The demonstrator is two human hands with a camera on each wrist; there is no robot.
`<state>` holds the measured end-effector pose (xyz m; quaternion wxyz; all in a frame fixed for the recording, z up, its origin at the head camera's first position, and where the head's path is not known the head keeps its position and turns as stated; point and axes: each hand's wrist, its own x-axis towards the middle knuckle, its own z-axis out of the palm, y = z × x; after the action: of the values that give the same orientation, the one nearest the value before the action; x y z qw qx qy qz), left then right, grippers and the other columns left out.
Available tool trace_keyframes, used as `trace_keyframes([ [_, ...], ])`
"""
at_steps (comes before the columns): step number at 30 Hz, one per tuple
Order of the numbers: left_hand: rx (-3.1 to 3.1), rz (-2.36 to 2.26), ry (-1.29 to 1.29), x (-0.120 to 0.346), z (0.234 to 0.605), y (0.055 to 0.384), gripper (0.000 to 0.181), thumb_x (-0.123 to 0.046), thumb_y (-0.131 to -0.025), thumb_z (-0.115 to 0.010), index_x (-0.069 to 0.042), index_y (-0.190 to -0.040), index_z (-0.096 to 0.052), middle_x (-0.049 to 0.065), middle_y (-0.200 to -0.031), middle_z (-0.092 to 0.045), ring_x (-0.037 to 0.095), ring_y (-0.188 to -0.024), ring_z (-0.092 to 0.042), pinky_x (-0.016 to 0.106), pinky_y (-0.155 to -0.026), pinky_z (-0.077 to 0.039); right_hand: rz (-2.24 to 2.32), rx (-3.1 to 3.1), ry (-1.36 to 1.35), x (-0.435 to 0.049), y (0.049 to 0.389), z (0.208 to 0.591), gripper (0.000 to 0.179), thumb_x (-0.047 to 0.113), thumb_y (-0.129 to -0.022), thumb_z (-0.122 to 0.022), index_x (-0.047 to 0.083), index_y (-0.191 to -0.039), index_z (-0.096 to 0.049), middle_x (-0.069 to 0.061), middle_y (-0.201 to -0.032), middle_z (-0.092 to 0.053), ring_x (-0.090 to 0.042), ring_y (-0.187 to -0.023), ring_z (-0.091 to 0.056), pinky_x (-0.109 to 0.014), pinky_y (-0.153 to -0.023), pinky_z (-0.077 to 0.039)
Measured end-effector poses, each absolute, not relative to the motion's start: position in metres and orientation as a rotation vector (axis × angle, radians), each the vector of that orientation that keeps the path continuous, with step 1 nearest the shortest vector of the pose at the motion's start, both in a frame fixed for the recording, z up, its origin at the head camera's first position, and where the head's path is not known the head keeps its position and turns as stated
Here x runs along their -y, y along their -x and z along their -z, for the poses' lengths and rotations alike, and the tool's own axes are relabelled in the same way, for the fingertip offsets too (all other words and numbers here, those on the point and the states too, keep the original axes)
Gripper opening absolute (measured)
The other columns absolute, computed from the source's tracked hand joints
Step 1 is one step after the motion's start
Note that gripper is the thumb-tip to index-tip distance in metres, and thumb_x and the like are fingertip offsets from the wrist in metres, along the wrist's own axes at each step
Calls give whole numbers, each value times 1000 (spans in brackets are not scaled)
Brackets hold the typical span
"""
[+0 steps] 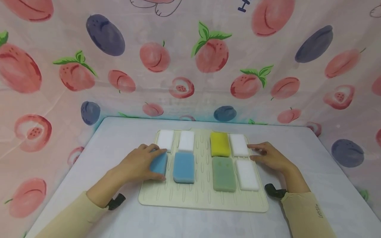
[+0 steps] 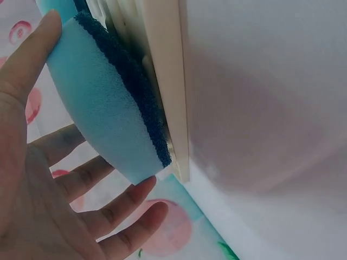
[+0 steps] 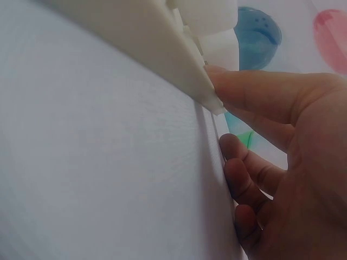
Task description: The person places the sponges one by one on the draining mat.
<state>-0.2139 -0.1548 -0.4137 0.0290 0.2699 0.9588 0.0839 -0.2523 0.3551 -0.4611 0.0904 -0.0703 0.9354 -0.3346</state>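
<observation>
My left hand (image 1: 135, 163) grips a blue sponge (image 1: 158, 163) by its edges, thumb on one side and fingers on the other. In the left wrist view this sponge (image 2: 103, 97) looks bowed, and a dark blue scouring layer faces the cream ridged mat (image 1: 205, 201). Beside it lies a second blue sponge (image 1: 184, 167). At the mat's right edge, my right hand (image 1: 272, 157) reaches with extended index finger and thumb near a white sponge (image 1: 239, 144). The right wrist view shows a digit touching the mat's edge, other fingers loosely bent.
Two white sponges (image 1: 186, 140) lie along the mat's back left. Toward the right lie a yellow sponge (image 1: 220, 143), a green sponge (image 1: 224, 174) and another white sponge (image 1: 247, 175). A fruit-printed curtain (image 1: 181, 59) hangs behind the white table (image 1: 125, 132).
</observation>
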Motion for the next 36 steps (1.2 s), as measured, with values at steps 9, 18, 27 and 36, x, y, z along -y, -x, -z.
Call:
trace_keyframes([
  [9,-2960,-235,-833,147,418,210,97,-72,-72,-82,-24,-152,-54,7,-142,-58,37,-122,-58,55,-96,-54,987,-2781,205,-356,253,462,56,30,-94,-76,12,-145,-62,-22,-137,-51,-34,-119,-47,-46,-98,-42],
  [18,-2948,-241,-813,143,417,207,98,-72,-72,-82,-23,-152,-54,8,-143,-57,37,-125,-55,54,-96,-54,995,-2773,185,-355,253,463,58,31,-94,-76,12,-146,-61,-22,-137,-50,-35,-119,-47,-48,-98,-42],
  [27,-2927,-224,-786,141,417,206,100,-71,-73,-82,-24,-155,-50,8,-147,-54,38,-130,-53,55,-100,-52,994,-2786,218,-353,252,460,56,28,-94,-76,10,-145,-61,-23,-137,-51,-35,-118,-47,-46,-96,-42],
  [36,-2916,-253,-750,143,416,202,102,-71,-73,-82,-25,-157,-46,10,-157,-47,41,-136,-48,59,-103,-50,985,-2773,207,-350,251,457,57,29,-95,-75,10,-146,-60,-23,-137,-49,-36,-118,-47,-46,-95,-42],
])
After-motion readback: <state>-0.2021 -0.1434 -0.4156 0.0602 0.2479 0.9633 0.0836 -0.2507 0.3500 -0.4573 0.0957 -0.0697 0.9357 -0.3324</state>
